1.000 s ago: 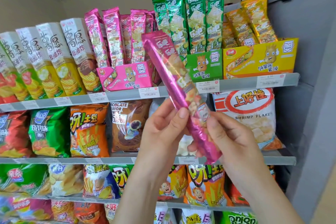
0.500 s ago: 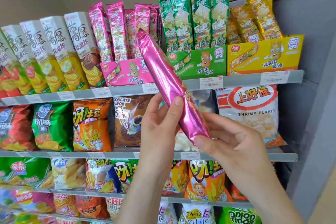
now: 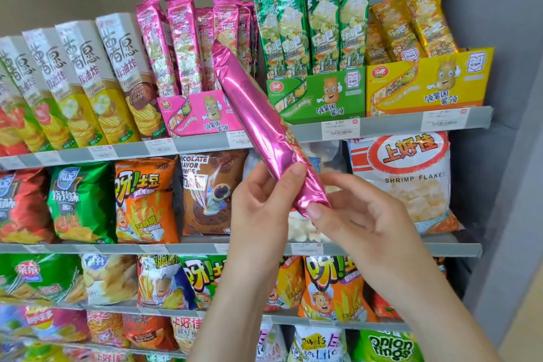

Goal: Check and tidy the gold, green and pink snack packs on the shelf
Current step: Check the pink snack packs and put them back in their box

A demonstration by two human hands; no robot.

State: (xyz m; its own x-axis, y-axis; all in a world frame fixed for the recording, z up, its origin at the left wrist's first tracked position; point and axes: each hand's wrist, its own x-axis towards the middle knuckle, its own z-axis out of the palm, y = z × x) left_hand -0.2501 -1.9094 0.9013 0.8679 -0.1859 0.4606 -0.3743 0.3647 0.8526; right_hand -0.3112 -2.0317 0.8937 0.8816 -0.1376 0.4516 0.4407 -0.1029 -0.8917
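the left hand (image 3: pixel 261 203) grips the pink pack (image 3: pixel 258 126) at its lower half, the right hand (image 3: pixel 361 220) pinches its bottom end. its long axis slants up-left, tip just before the pink box (image 3: pixel 199 114) on the top shelf (image 3: pixel 390 123).

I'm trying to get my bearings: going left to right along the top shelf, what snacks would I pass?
Tall white-topped chip boxes → pink snack packs in a pink tray → green snack packs in a green tray → gold snack packs in a yellow tray. The held pink pack crosses in front, so it is skipped.
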